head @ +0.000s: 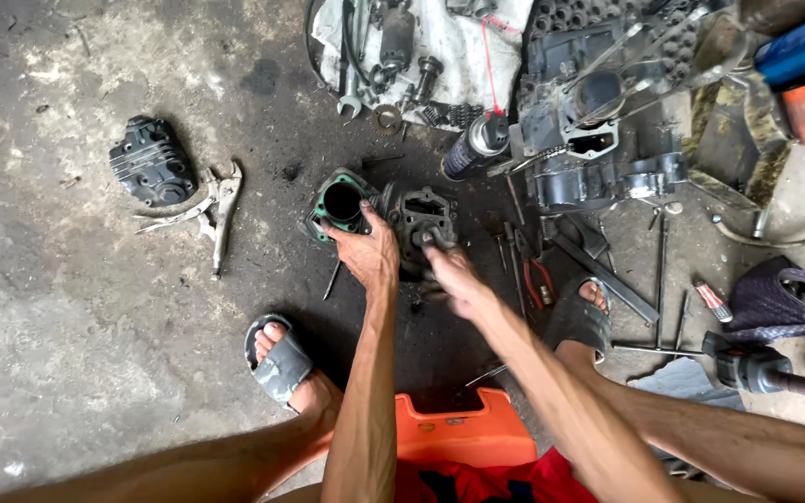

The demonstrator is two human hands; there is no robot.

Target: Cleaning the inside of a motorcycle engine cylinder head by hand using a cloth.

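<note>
Head view: the left hand (365,253) gripped a dark, grimy finned metal engine cylinder (379,212) with a green gasket ringing its round bore, lying on its side on the oil-stained concrete floor (67,307) between 2 sandalled feet. The right hand (449,275) pressed fingers against its blackened end face, holding nothing else. Locking pliers (216,210) lay well apart.
</note>
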